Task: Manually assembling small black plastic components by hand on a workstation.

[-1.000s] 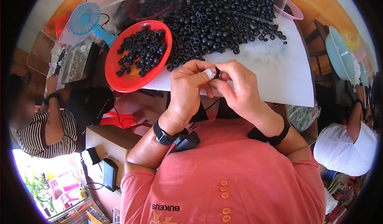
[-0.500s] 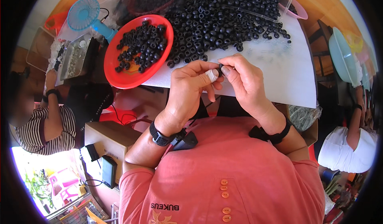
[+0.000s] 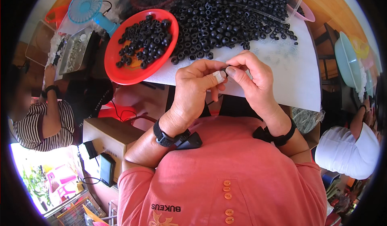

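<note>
Above the near edge of the white tabletop (image 3: 288, 79), my two hands meet at the fingertips around a small black ring-like piece (image 3: 226, 70). My left hand (image 3: 192, 85), with white tape around its thumb, pinches it from the left. My right hand (image 3: 258, 81) pinches at it from the right, thumb against forefinger. Fingers cover most of the piece. Beyond the hands spreads a large heap of round black hollow pieces (image 3: 229, 24). A red plate (image 3: 115, 75) to the left carries more of the same pieces.
A blue fan (image 3: 85, 5) and a metal tray (image 3: 75, 56) are at the left, near a person in a striped shirt (image 3: 50, 123). A cardboard box (image 3: 107, 133) stands by my left elbow. Another person in white (image 3: 348, 151) is at the right, near a pale green basin (image 3: 347, 61).
The black piece is now more hidden between my fingertips. Both hands have shifted slightly to the right, still together. The heap and plate look unchanged.
</note>
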`<state>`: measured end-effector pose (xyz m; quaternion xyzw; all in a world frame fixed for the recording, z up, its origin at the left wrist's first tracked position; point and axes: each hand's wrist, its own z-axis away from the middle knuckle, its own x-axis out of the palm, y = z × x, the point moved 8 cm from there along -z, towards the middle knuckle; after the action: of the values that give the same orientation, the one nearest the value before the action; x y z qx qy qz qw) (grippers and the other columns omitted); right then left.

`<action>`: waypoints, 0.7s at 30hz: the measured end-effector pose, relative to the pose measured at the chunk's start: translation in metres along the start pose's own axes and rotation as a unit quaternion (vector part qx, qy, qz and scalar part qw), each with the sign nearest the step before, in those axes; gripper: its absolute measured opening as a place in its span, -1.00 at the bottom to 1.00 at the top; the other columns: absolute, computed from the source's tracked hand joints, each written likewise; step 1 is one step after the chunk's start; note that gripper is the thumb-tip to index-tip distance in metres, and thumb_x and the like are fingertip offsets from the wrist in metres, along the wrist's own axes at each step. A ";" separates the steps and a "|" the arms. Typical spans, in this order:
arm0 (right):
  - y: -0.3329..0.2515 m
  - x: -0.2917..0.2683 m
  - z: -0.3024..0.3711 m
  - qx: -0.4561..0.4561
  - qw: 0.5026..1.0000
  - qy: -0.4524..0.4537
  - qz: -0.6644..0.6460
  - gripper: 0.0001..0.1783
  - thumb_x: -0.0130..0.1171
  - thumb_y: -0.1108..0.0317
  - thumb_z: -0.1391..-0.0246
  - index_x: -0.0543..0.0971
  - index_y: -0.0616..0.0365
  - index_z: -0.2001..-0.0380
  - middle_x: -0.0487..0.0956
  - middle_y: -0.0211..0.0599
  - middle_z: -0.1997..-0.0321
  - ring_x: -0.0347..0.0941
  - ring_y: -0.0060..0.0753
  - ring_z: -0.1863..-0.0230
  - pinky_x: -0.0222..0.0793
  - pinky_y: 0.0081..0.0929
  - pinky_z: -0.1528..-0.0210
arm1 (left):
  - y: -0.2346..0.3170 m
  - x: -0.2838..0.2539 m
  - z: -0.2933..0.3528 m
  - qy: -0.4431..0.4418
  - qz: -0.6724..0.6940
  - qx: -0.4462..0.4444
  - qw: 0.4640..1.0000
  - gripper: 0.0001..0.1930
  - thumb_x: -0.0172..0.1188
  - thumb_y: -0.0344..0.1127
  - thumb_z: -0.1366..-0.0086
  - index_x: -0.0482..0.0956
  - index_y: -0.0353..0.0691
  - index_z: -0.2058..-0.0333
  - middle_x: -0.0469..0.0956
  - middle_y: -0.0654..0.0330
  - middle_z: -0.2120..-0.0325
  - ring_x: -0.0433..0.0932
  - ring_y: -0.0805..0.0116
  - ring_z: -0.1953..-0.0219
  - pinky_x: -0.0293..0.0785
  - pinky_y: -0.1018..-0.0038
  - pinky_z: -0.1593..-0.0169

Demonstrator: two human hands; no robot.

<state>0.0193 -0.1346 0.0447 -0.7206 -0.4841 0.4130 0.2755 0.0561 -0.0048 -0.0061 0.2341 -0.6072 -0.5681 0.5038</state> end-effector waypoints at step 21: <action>-0.015 0.004 -0.003 -0.073 0.989 -0.027 0.124 -0.72 0.09 0.73 0.07 0.51 0.25 0.25 0.51 -0.15 0.36 0.52 -0.11 0.37 0.43 -0.34 0.34 | -0.006 -0.003 0.001 0.009 0.025 0.008 1.000 -0.83 0.15 -0.52 -0.33 0.53 -0.48 0.14 0.59 0.08 0.44 0.56 0.44 0.50 0.43 0.62 0.59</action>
<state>0.0154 -0.1249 0.0567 -0.7816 -0.4271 0.4270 0.1558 0.0545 -0.0027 -0.0124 0.2283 -0.6130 -0.5482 0.5211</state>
